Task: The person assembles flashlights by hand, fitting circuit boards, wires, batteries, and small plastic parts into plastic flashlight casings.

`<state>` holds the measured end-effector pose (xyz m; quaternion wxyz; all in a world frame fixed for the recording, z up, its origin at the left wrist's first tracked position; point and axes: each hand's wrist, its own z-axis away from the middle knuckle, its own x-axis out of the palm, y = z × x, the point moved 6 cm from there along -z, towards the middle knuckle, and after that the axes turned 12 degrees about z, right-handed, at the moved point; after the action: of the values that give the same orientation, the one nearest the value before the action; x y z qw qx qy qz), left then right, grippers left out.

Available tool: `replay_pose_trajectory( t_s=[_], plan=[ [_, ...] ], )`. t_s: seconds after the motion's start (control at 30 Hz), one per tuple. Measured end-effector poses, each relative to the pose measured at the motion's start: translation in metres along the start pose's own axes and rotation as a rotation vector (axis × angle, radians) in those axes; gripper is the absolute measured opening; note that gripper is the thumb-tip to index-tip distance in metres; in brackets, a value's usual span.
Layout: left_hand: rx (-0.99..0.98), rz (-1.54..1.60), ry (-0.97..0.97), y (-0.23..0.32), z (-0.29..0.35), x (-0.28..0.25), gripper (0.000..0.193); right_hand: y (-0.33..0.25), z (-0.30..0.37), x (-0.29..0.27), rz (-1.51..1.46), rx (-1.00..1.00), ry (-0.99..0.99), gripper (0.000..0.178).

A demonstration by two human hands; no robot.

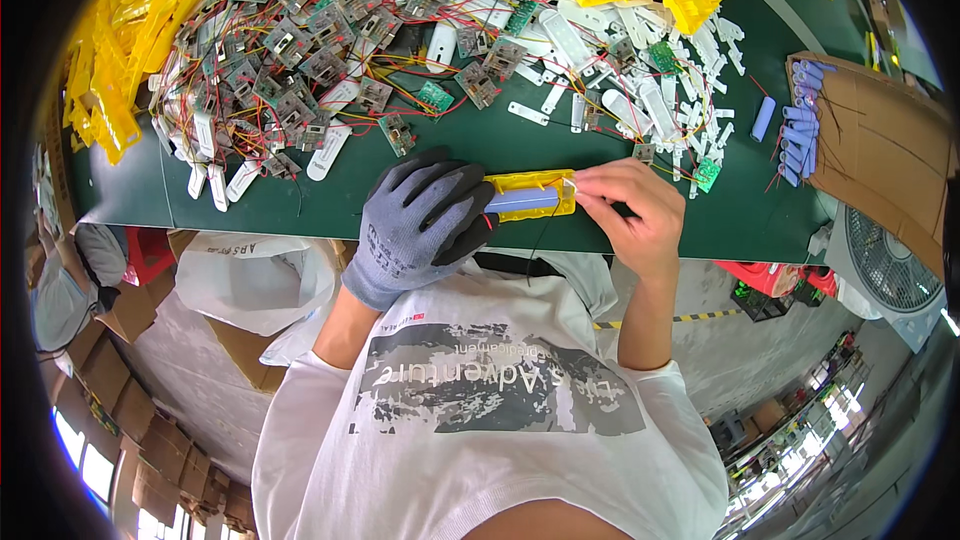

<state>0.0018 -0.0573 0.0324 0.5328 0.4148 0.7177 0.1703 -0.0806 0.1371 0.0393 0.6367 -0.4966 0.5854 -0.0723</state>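
Observation:
A yellow plastic casing [530,181] lies across the front of the green table, with a blue-violet cylindrical battery cell [524,202] lying lengthwise inside it. My left hand [422,220], in a grey work glove, is wrapped round the casing's left end and hides that part. Bare, my right hand [632,202] pinches at the casing's right end with thumb and forefinger. A small whitish piece shows at those fingertips, too small to name. From the casing a thin dark wire [545,233] hangs toward my shirt.
Beyond my hands lies a heap of circuit boards [325,65] with red and black wires. White plastic pieces [655,105] spread to its right. Yellow casings [110,90] pile at far left. More battery cells [797,140] sit by a cardboard box [880,130] at right, near a fan [885,258].

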Motion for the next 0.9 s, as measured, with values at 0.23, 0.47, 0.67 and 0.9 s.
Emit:
replay_pose_trajectory(
  t_s=[0.23, 0.47, 0.67, 0.9],
  plan=[
    [0.002, 0.008, -0.001, 0.000, 0.000, -0.001, 0.037, -0.019, 0.011, -0.003, 0.233, -0.330, 0.081, 0.017],
    [-0.006, 0.022, -0.026, 0.001, 0.001, 0.002, 0.038, -0.020, 0.019, 0.001, 0.399, -0.469, 0.044, 0.015],
    [-0.006, 0.020, -0.015, -0.001, 0.003, 0.000, 0.040, -0.012, 0.015, 0.007, 0.357, -0.433, -0.063, 0.022],
    [-0.189, -0.155, -0.410, 0.026, -0.038, -0.002, 0.062, -0.006, 0.011, -0.002, 0.254, -0.377, 0.069, 0.018]
  ],
)
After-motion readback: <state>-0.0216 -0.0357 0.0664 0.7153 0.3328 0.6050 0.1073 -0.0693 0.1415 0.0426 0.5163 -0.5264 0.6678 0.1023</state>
